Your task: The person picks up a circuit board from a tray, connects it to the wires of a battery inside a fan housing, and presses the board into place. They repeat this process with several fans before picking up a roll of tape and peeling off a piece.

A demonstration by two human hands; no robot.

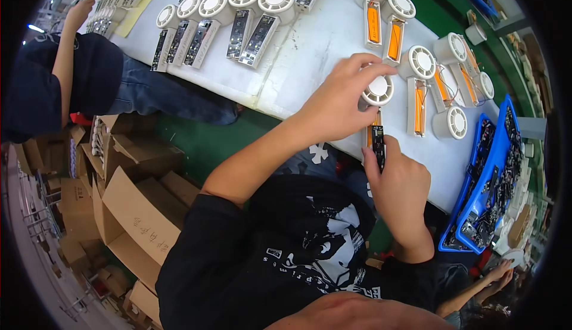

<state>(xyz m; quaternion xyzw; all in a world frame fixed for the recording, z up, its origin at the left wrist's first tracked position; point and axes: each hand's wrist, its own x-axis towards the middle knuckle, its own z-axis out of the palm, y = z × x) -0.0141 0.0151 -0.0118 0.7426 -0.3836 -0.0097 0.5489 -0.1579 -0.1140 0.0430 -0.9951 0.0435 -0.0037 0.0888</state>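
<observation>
My left hand [333, 106] is closed around the round white head of a handheld fan [378, 92], thumb and fingers on its rim. The fan's handle points toward me, and a strip of orange shows inside it. Between the thumb and fingers of my right hand [402, 181] is a narrow black circuit board [378, 139], lying over the handle. I cannot tell whether the board sits in the handle or just above it. Right of my hands lies another fan with an orange battery [417, 109] and thin wires in its open handle.
Several fans with black boards in their handles [256, 39] stand at the table's far left. Open fans with orange batteries [373, 23] lie far right. Blue trays [460, 234] hold black boards at the right edge. Cardboard boxes [140, 211] and a co-worker [59, 80] are on the left.
</observation>
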